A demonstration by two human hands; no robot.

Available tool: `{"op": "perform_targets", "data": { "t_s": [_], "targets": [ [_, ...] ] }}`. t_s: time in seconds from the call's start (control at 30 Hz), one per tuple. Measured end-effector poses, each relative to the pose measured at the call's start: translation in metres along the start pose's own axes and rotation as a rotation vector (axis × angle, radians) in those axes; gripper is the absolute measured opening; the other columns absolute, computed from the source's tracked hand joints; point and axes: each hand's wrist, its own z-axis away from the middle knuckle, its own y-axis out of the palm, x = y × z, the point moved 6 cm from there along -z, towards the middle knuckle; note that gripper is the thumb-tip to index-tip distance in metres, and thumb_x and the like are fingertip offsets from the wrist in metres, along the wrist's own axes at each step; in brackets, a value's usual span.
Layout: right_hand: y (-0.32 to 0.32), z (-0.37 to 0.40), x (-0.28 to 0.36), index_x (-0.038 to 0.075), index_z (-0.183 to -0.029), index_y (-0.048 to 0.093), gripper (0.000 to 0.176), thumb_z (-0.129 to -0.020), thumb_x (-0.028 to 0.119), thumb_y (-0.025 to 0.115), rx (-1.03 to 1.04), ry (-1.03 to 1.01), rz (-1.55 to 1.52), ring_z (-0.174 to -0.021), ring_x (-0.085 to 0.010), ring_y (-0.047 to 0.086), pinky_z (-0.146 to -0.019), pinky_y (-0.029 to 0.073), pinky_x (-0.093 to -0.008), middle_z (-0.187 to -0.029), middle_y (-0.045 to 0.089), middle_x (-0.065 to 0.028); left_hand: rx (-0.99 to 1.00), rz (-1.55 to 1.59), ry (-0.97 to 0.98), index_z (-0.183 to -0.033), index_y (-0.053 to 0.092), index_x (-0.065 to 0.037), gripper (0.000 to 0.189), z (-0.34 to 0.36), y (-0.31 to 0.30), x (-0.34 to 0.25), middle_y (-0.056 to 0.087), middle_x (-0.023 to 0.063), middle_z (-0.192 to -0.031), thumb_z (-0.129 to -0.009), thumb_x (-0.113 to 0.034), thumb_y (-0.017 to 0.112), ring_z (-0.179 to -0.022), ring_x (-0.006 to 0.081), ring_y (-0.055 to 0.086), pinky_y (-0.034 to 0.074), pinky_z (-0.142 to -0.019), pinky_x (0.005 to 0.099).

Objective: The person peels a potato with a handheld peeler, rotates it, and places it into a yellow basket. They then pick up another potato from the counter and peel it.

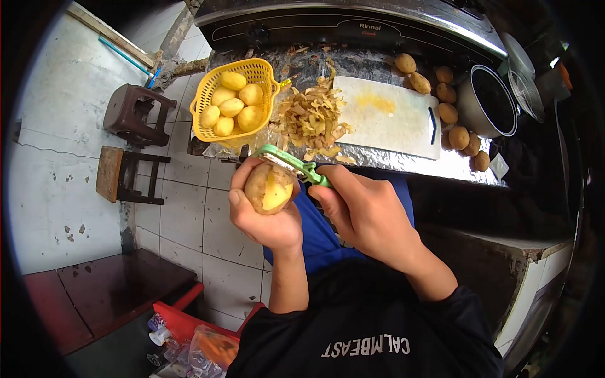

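A partly peeled potato (269, 188) is held in my left hand (268, 217), a yellow patch bare on its side. My right hand (372, 211) grips the handle of a green peeler (287, 161), whose head lies at the potato's upper edge. Beyond my hands, a heap of brown peels (313, 120) lies on the foil-covered counter. To its left, a yellow basket (198, 108) holds several peeled potatoes (231, 107). Right of the peels is a white cutting board (387, 120) with a yellowish stain.
Several unpeeled potatoes (459, 137) sit right of the board, beside a metal pot (472, 104). A black stove (359, 28) runs along the back. Stools (129, 113) stand on the tiled floor at left; a red chair (183, 321) is at lower left.
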Motion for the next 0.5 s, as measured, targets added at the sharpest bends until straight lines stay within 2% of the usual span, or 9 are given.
{"op": "perform_targets", "data": {
  "t_s": [0.03, 0.07, 0.23, 0.43, 0.5],
  "targets": [
    [-0.002, -0.003, 0.0, 0.003, -0.088, 0.048, 0.021, -0.095, 0.019, 0.061, 0.003, 0.003, -0.003, -0.056, -0.033, 0.059, -0.045, 0.045, -0.0411, -0.067, 0.055, -0.0114, -0.053, -0.06, 0.088, -0.102, 0.061, 0.01, 0.059, 0.003, -0.001, -0.002, 0.066, 0.0202, -0.089, -0.097, -0.038, 0.027, -0.08, 0.0258, 0.064, 0.054, -0.071, 0.0336],
    [-0.002, -0.006, 0.0, 0.003, -0.088, 0.048, 0.021, -0.095, 0.019, 0.06, 0.01, 0.004, -0.014, -0.055, -0.0335, 0.059, -0.045, 0.045, -0.0415, -0.067, 0.055, -0.0118, -0.017, -0.11, 0.135, -0.102, 0.061, 0.01, 0.058, 0.007, -0.001, -0.003, 0.066, 0.0206, -0.091, -0.098, -0.038, 0.027, -0.081, 0.0265, 0.065, 0.055, -0.071, 0.0343],
    [0.001, -0.001, -0.002, 0.003, -0.087, 0.047, 0.022, -0.095, 0.018, 0.06, -0.001, 0.02, -0.027, -0.056, -0.0345, 0.06, -0.046, 0.046, -0.042, -0.067, 0.057, -0.0126, -0.033, -0.046, 0.05, -0.105, 0.061, 0.009, 0.06, -0.001, -0.002, -0.001, 0.065, 0.0207, -0.09, -0.099, -0.039, 0.026, -0.081, 0.0269, 0.065, 0.055, -0.071, 0.0337],
    [0.004, 0.004, -0.005, 0.001, -0.086, 0.046, 0.023, -0.095, 0.017, 0.06, 0.037, 0.066, -0.081, -0.057, -0.0366, 0.059, -0.047, 0.046, -0.0438, -0.066, 0.057, -0.015, -0.049, 0.029, 0.037, -0.102, 0.059, 0.007, 0.056, -0.002, 0.003, -0.003, 0.063, 0.0191, -0.089, -0.099, -0.039, 0.027, -0.073, 0.0259, 0.065, 0.057, -0.059, 0.0325],
    [0.004, 0.002, -0.009, 0.001, -0.086, 0.046, 0.023, -0.096, 0.017, 0.059, 0.034, 0.083, -0.11, -0.056, -0.0376, 0.059, -0.048, 0.046, -0.0446, -0.065, 0.057, -0.0161, -0.191, 0.0, 0.076, -0.101, 0.058, 0.006, 0.054, -0.006, -0.001, -0.002, 0.062, 0.0178, -0.084, -0.099, -0.039, 0.029, -0.064, 0.0254, 0.063, 0.055, -0.052, 0.0313]
  ]
}}
